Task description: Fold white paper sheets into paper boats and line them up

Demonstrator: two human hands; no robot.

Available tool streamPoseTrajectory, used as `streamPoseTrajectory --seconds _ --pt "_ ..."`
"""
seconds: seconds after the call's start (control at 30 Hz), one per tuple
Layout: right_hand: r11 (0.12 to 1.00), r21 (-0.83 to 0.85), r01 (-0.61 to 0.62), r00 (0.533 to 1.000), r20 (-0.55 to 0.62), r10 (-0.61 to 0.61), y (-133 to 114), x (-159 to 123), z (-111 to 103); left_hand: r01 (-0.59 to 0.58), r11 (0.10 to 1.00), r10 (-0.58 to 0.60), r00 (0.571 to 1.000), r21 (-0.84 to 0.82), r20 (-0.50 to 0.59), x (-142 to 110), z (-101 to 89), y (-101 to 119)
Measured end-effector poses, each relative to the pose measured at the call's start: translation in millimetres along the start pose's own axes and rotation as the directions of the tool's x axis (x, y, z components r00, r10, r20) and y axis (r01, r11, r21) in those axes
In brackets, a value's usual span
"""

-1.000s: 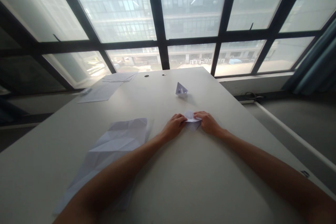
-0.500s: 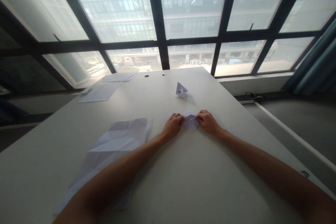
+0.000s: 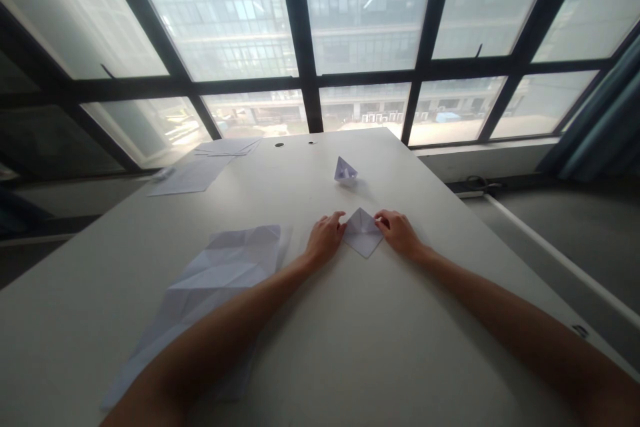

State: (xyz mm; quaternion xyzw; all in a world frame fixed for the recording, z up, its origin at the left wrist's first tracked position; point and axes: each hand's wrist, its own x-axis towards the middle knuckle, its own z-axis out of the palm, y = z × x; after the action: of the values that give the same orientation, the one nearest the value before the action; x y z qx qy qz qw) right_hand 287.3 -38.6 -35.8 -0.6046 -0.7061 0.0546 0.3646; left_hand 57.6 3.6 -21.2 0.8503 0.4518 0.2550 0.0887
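Observation:
Between my two hands a small piece of folded white paper [image 3: 363, 241] lies on the white table [image 3: 380, 340], diamond-shaped with a crease across its middle. My left hand [image 3: 326, 237] pinches its left corner between thumb and fingers, the index finger a little raised. At the opposite corner my right hand [image 3: 397, 230] pinches the paper with thumb and fingertips. Just beyond them stands a folded paper boat [image 3: 346, 172], its peak pointing up.
A large creased paper sheet [image 3: 225, 260] lies to the left, partly under my left forearm. Farther back at the left edge are several flat paper sheets [image 3: 193, 173]. Windows [image 3: 365, 13] rise behind the table, and a blue curtain [image 3: 600, 120] hangs at the right.
The folded paper, raised and partly open in its middle before, now lies as a flatter, wider diamond. My left hand has shifted slightly left, and its index finger has lifted.

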Motion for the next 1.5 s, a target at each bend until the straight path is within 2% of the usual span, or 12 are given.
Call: streamPoseTrajectory --seconds 0.1,0.27,0.43,0.5,0.77,0.9,1.03,1.13,1.27,1.5 --pt "1.0 -0.02 -0.005 1.0 -0.003 0.005 1.2 -0.3 -0.2 -0.004 1.0 0.004 1.0 0.031 0.004 -1.0 1.8 -1.2" --pt "0.998 -0.027 0.055 0.998 0.004 -0.055 0.4 -0.7 -2.2 -0.032 0.994 0.033 0.999 0.101 -0.004 -1.5 3.5 -4.4" --pt "0.992 -0.031 0.125 0.991 0.051 -0.124 0.7 -1.0 -2.8 -0.2 0.98 0.199 0.978 0.013 0.061 0.2 4.6 -6.7" --pt "0.991 -0.039 0.128 0.991 0.053 -0.125 1.2 -1.0 -2.6 -0.233 0.972 0.235 0.968 -0.029 0.088 0.5 6.3 -7.0" --pt "0.992 -0.041 0.119 0.992 0.045 -0.117 -0.2 -1.4 -2.0 -0.222 0.974 0.226 0.971 -0.054 0.083 1.1 8.1 -7.4" --pt "0.992 0.004 0.128 0.992 -0.019 -0.127 0.4 -0.7 -1.9 -0.236 0.969 0.242 0.965 -0.073 0.101 2.0 6.8 -6.9" --pt "0.981 0.084 0.177 0.982 -0.076 -0.171 0.8 0.4 -1.9 -0.324 0.942 0.334 0.929 -0.087 0.158 -1.2 2.3 -1.5" --pt "0.972 0.1 0.211 0.977 0.009 -0.213 -0.1 0.3 -1.1 -0.386 0.918 0.396 0.9 -0.089 0.184 -4.7 -2.8 3.1" --pt "0.975 0.034 0.218 0.968 0.123 -0.22 -2.2 -0.1 -1.4 -0.385 0.922 0.388 0.905 -0.053 0.175 -6.0 -4.0 4.5" --pt "0.989 0.011 0.151 0.983 0.104 -0.151 -4.3 0.4 -4.5 -0.257 0.966 0.257 0.962 -0.001 0.09 -1.9 2.5 0.1"
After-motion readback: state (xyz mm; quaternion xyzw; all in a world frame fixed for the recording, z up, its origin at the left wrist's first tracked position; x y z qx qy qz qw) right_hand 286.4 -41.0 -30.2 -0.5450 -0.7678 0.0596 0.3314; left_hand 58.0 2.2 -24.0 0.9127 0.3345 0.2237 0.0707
